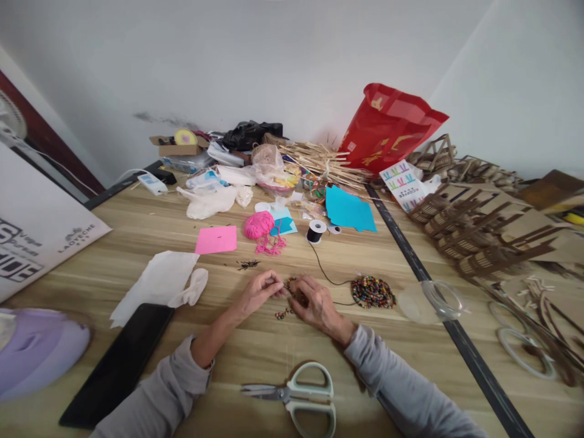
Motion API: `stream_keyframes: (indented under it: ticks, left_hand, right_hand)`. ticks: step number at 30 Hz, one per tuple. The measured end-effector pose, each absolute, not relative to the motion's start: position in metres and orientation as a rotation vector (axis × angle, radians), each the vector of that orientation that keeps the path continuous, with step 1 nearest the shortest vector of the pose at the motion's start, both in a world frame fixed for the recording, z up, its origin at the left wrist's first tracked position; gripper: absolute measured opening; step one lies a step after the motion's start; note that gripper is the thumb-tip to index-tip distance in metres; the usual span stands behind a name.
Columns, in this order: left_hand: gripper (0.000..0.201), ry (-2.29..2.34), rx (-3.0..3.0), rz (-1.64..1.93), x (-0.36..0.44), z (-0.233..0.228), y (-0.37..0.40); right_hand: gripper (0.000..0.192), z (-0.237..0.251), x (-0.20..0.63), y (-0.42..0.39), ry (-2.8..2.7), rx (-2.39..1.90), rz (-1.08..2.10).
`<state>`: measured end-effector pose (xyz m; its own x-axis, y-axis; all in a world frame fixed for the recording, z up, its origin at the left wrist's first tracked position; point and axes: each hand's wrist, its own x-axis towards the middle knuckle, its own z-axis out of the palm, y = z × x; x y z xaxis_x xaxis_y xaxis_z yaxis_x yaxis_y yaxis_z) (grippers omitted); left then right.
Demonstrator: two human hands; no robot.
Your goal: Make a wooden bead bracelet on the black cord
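Note:
My left hand [261, 292] is closed in a pinch at the middle of the table, its fingertips close to the right hand's; whatever they hold is too small to make out. My right hand [317, 303] curls its fingers round a short string of small multicoloured beads [283, 314], part of which pokes out below the fingers. To the right lies a heap of coiled bead strings [372, 292]. Black cord runs from a spool [316, 232] down to that heap. Scissors with pale green handles [310, 389] lie in front of my hands, blades to the left.
Pink yarn [259, 225], a pink sheet [216, 239] and short black cord pieces [248, 264] lie beyond my hands. A black phone-like slab [119, 365] is at left. Woven baskets [474, 231], a red bag [392, 131] and a blue sheet [350, 208] stand or lie farther back right.

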<state>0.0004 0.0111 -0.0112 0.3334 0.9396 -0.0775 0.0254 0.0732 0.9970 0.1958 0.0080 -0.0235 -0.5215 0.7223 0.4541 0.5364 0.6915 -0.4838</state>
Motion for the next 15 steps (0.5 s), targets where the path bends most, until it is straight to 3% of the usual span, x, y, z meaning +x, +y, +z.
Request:
stream_keyframes:
  ticks: [7,15]
  left_hand:
    - [0.025,0.976,1.430,0.883,-0.0003,-0.0119,0.0106]
    - [0.021,1.002,1.549,0.838,0.0004,-0.0176,0.0112]
  right_hand:
    - [0.014,-0.0227,0.1971,0.0074,-2.218,-0.874,0.458]
    - [0.008,-0.0181,0.1964,0.0060,-2.156,-0.701,0.594]
